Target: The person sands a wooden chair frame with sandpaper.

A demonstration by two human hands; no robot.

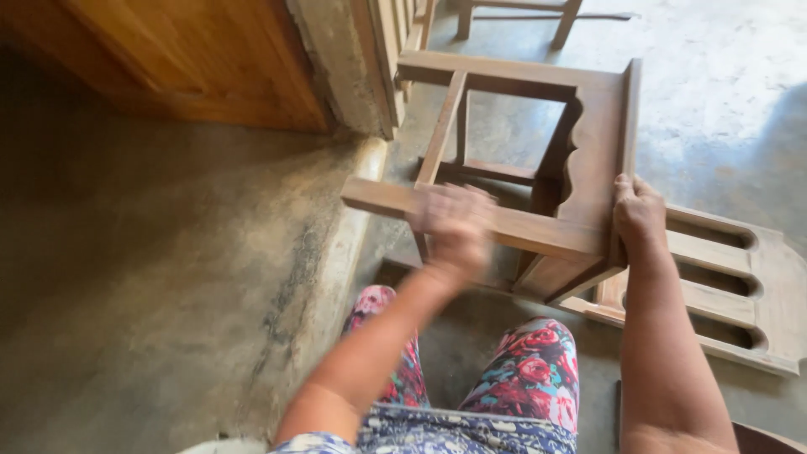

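Right hand [637, 210] grips wooden chair [580, 151]; blurred left hand [454, 223] seemingly rubs it

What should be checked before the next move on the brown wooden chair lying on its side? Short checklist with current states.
1. Right hand gripping the brown wooden chair frame at the seat edge: ok, fingers wrapped over the edge.
2. Left hand on the long wooden leg rail: cannot tell, the hand is motion-blurred, and whether it holds anything is unclear.
3. Chair supported: ok, it lies on its side with the slatted wooden backrest on the grey concrete floor.
4. Knees in floral trousers apart from the frame: ok, they sit just below it.
5. Raised concrete step edge beside the leg rail: cannot tell whether they touch.
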